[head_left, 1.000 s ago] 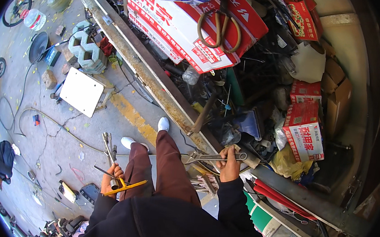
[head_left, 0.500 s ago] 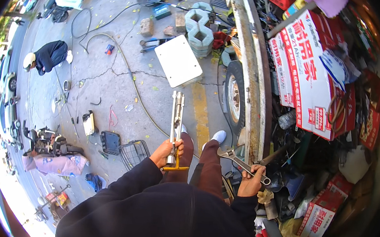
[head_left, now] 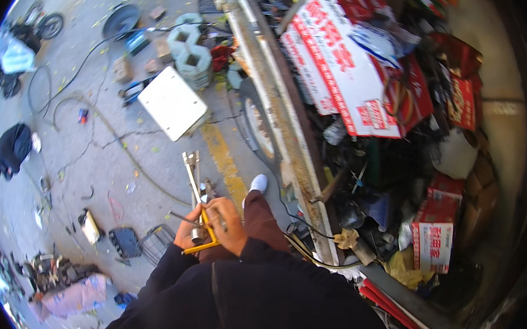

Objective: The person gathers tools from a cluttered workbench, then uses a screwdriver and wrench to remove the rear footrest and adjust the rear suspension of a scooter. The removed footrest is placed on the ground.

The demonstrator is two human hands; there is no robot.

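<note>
The left hand (head_left: 186, 225) was wrapped around a bundle of silver metal tools (head_left: 192, 176), held before the dark jacket (head_left: 256, 303) with their upper ends seen against the pavement (head_left: 94, 173). The right hand (head_left: 228, 224) was curled over the bundle just beside it, but what was gripped there could not be told. The tools' middles were hidden by both hands, and a yellow bar (head_left: 199, 248) was partly covered

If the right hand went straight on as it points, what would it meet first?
Probably the metal tools in the left hand; with depth unclear, the right hand may be touching them.
</note>
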